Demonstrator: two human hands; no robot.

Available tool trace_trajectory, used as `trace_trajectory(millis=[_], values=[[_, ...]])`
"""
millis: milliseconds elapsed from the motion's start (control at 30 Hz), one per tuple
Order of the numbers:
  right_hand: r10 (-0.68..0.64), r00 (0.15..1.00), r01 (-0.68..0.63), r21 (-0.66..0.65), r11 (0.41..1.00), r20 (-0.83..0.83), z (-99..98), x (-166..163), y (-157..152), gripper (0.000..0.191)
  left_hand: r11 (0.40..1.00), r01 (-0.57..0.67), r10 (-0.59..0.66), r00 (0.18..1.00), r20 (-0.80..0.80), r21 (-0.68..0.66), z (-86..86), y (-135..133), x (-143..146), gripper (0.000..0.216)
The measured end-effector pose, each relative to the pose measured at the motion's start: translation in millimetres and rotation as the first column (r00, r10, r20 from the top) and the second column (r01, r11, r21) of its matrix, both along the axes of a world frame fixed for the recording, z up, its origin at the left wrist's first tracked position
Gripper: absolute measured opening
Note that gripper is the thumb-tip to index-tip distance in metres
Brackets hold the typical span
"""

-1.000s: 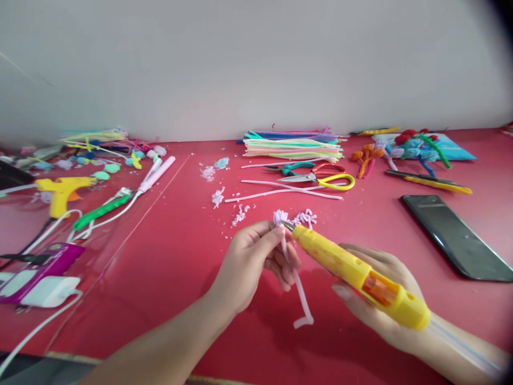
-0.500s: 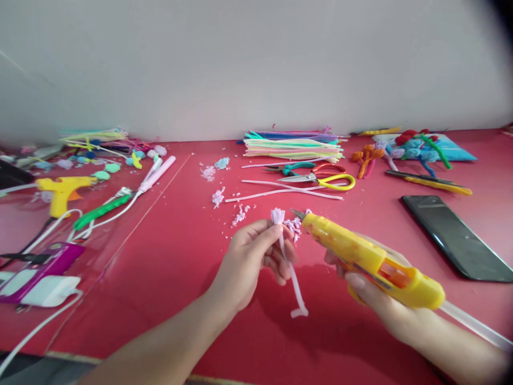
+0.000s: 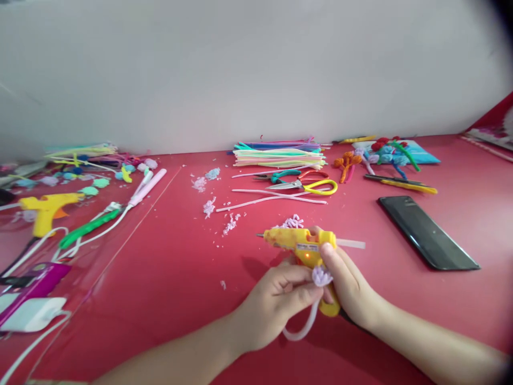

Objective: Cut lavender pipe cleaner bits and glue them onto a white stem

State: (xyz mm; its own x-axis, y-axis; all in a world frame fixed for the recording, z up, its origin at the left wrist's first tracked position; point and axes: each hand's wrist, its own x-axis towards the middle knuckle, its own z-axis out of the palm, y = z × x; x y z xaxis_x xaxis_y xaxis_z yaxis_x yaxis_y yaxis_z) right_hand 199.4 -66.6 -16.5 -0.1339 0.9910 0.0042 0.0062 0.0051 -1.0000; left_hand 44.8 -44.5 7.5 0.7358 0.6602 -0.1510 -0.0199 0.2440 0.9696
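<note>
My left hand pinches a pale lilac pipe-cleaner flower by its stem, which loops down below my fingers. My right hand grips the handle of a yellow hot glue gun. The gun stands upright on the red table, its nozzle pointing left and a clear glue stick poking out to the right. The flower head sits right beside the gun's handle, between my two hands. A small lilac curled piece lies just behind the gun.
A black phone lies to the right. Behind are yellow-handled scissors, teal pliers, a stack of coloured pipe cleaners and finished flowers. At left lie a second yellow glue gun, cables and a white charger.
My right hand has swung the glue gun from pointing at the flower to standing upright on the table. My left hand has drawn the flower down toward me, beside the gun's handle.
</note>
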Motion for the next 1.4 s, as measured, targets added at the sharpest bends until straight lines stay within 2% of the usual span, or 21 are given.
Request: trace_trajectory(millis=[67,133,233,333,400,500,633,767,800,867,967,1033,1100,1133,1200,1267,1333,1400], values=[[-0.147,0.987,0.133,0.181,0.974,0.067,3.7,5.5,5.3,0.034,0.997,-0.071,0.072,0.997,-0.035,0.034,-0.6,-0.2,-0.5,0.021],[-0.329,0.926,0.234,0.403,0.885,0.186,8.3,14.3,12.7,0.021,0.988,-0.125,0.131,0.99,-0.059,0.093,-0.9,0.5,-2.6,0.023],[-0.459,0.809,0.135,0.644,0.753,0.368,14.3,28.4,20.8,0.003,0.973,-0.193,0.198,0.98,-0.028,0.126,-0.9,1.9,-6.8,0.025],[-0.489,0.756,-0.024,0.765,0.644,0.435,18.1,38.0,21.4,0.014,0.971,-0.194,0.198,0.98,-0.017,0.143,0.5,2.5,-9.5,0.025],[-0.508,0.733,-0.076,0.797,0.6,0.453,19.8,41.4,19.7,0.018,0.973,-0.169,0.176,0.984,-0.031,0.159,2.5,2.2,-10.1,0.024],[-0.54,0.685,-0.126,0.809,0.574,0.489,21.6,43.1,18.9,0.015,0.978,-0.133,0.145,0.987,-0.065,0.158,4.9,2.0,-10.4,0.025],[-0.553,0.638,-0.14,0.787,0.601,0.536,22.2,41.7,20.2,0.011,0.98,-0.095,0.118,0.985,-0.127,0.177,5.6,2.0,-11.8,0.026],[-0.543,0.635,-0.033,0.722,0.692,0.549,20.2,39.3,17.8,0.028,0.981,-0.085,0.111,0.983,-0.145,0.176,5.3,1.8,-11.7,0.027],[-0.511,0.669,0.003,0.686,0.728,0.539,19.3,38.6,16.7,0.032,0.98,-0.083,0.109,0.984,-0.144,0.179,4.9,1.8,-11.1,0.027],[-0.397,0.796,0.053,0.601,0.798,0.457,17.5,36.9,14.9,0.036,0.979,-0.088,0.115,0.983,-0.142,0.182,3.7,2.0,-9.8,0.028],[-0.215,0.954,0.09,0.484,0.87,0.209,15.1,32.3,14.7,0.034,0.981,-0.12,0.139,0.983,-0.122,0.153,1.4,2.9,-9.4,0.027],[-0.129,0.988,0.088,0.361,0.928,0.09,13.5,28.0,15.8,0.026,0.983,-0.131,0.145,0.983,-0.111,0.127,0.9,4.0,-10.1,0.026],[0.006,0.999,-0.013,0.186,0.982,0.037,11.3,23.8,16.4,0.022,0.989,-0.094,0.106,0.989,-0.099,0.116,1.9,5.0,-10.6,0.026],[0.091,0.996,-0.091,0.098,0.991,0.009,9.9,22.0,16.2,0.021,0.993,-0.054,0.064,0.993,-0.096,0.104,2.7,5.2,-10.5,0.026],[0.228,0.97,-0.232,-0.04,0.972,-0.083,6.8,19.2,14.5,0.018,0.997,0.031,-0.024,0.995,-0.096,0.073,4.7,5.1,-9.7,0.026],[0.288,0.935,-0.316,-0.116,0.942,-0.21,4.1,17.5,12.2,0.018,0.996,0.066,-0.061,0.994,-0.095,0.052,6.5,4.2,-8.6,0.028],[0.277,0.909,-0.333,-0.142,0.932,-0.311,2.9,16.9,11.0,0.017,0.997,0.062,-0.059,0.995,-0.085,0.038,7.6,3.5,-8.0,0.028],[0.179,0.915,-0.249,-0.155,0.956,-0.363,3.5,17.9,11.9,0.017,0.998,0.04,-0.037,0.997,-0.069,0.041,7.6,4.6,-8.5,0.026]])
